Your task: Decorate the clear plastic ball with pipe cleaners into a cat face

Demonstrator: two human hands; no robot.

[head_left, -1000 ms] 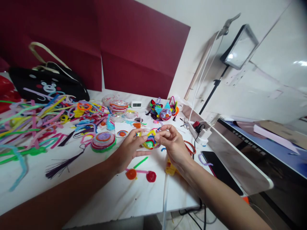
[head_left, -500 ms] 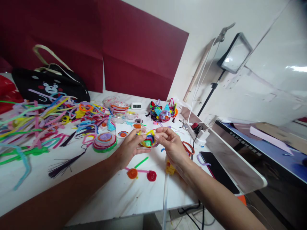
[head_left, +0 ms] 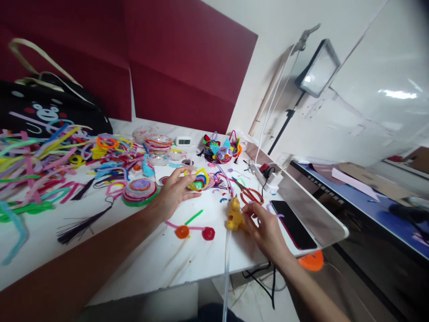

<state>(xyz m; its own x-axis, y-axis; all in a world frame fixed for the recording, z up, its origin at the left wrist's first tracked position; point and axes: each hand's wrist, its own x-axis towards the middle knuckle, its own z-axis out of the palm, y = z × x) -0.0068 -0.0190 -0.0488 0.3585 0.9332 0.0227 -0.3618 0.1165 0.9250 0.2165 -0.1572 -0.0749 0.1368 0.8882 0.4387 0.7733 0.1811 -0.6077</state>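
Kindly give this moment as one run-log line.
left hand: holds multicolored pipe-cleaner craft; right hand: at yellow glue gun, grip unclear; scissors: on table

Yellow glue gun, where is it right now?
In the head view, the yellow glue gun is right of centre on the white table, between the red coil and the right hand, just in front of the orange-handled scissors.

Left hand (head_left: 172,193), right hand (head_left: 266,230) bare; slim wrists (head_left: 154,213) and forearms (head_left: 107,252) bare to frame edge. Dark bluish cloth (head_left: 212,312), apparently clothing, at bottom edge, blurred.
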